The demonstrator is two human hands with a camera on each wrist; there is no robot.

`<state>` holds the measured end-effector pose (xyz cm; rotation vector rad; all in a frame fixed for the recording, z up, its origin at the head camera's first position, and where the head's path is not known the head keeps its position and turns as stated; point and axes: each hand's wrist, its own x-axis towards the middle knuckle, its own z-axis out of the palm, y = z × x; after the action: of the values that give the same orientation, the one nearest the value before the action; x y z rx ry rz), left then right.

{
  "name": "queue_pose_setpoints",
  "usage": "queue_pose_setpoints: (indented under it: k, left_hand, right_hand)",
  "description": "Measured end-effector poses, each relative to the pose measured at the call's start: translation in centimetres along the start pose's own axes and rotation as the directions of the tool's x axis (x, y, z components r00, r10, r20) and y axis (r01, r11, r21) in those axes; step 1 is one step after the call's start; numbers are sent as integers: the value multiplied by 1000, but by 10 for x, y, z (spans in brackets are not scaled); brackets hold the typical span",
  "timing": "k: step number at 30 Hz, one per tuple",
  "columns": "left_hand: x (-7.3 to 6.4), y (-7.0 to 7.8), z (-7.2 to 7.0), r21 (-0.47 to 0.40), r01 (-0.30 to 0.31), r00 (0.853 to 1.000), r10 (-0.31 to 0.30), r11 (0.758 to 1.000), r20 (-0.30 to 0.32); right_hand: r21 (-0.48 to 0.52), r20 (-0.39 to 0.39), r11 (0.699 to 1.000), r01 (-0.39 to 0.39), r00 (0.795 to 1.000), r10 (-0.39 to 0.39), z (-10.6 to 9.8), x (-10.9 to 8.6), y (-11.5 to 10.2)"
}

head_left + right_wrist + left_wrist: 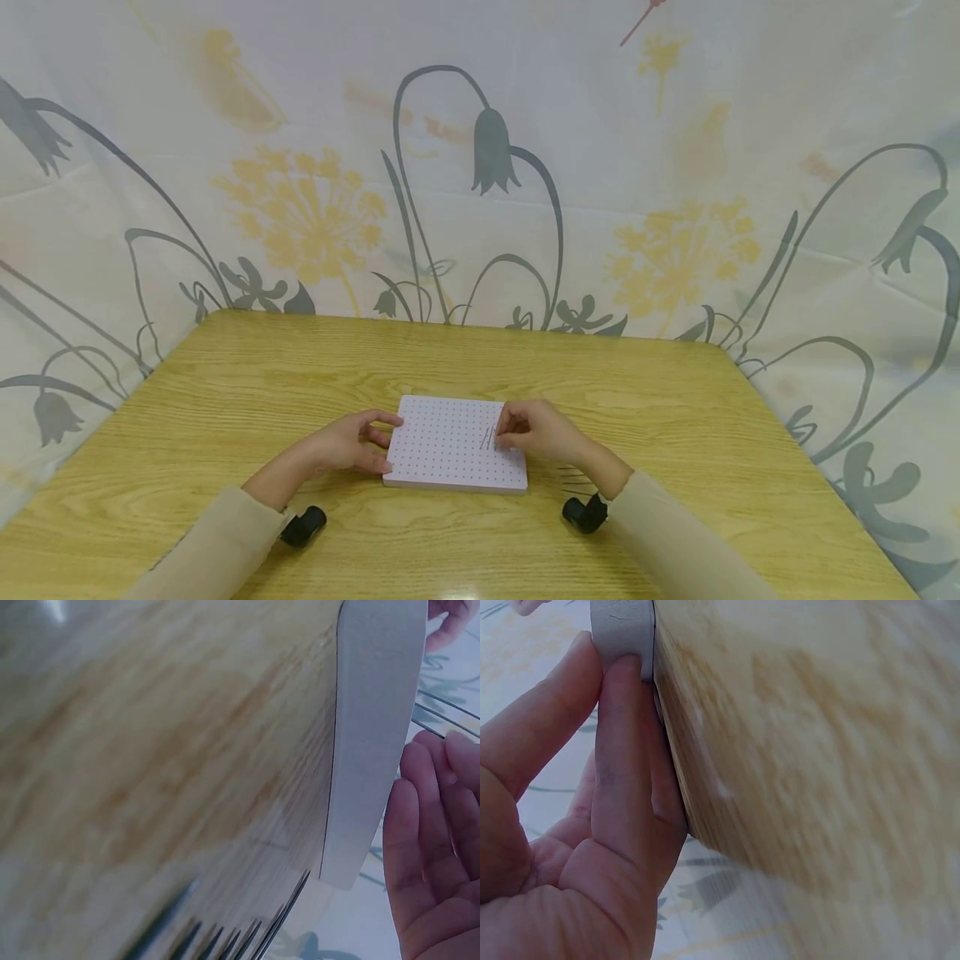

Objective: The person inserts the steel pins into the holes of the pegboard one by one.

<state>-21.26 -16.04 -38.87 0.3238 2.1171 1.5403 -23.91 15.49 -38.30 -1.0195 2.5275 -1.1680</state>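
A white board [442,433] with a grid of small holes lies flat on the table. My left hand [348,442] holds its left edge, thumb at the near corner and a finger farther up. In the left wrist view, fingertips press the board's pale side [622,630]. Over the board's right part, my right hand [540,429] pinches a thin metal pin [429,730] between thumb and fingers. Two similar pins [486,438] stand in the board just left of those fingertips, leaning slightly. The lower end of the pinched pin is hidden behind the board's edge in the right wrist view.
Several dark thin pins [285,915] lie on the wooden table [300,367] right of the board, partly behind the right wrist. A black wrist camera [303,527] sits under the left forearm, another [585,513] by the right. A flower-printed curtain [450,208] borders the table.
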Motion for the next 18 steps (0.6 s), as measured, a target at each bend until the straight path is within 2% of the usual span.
queue_pose_setpoints:
  k: [6,18]
  left_hand:
    - [1,1,0,-5,10,1000,-10,1000,-5]
    - [0,1,0,5,4,1000,-4,1000,-7]
  right_hand:
    - [-39,21,999,9,1000,-8,0,1,1]
    - [-50,20,999,11,1000,-10,-5,-8,9]
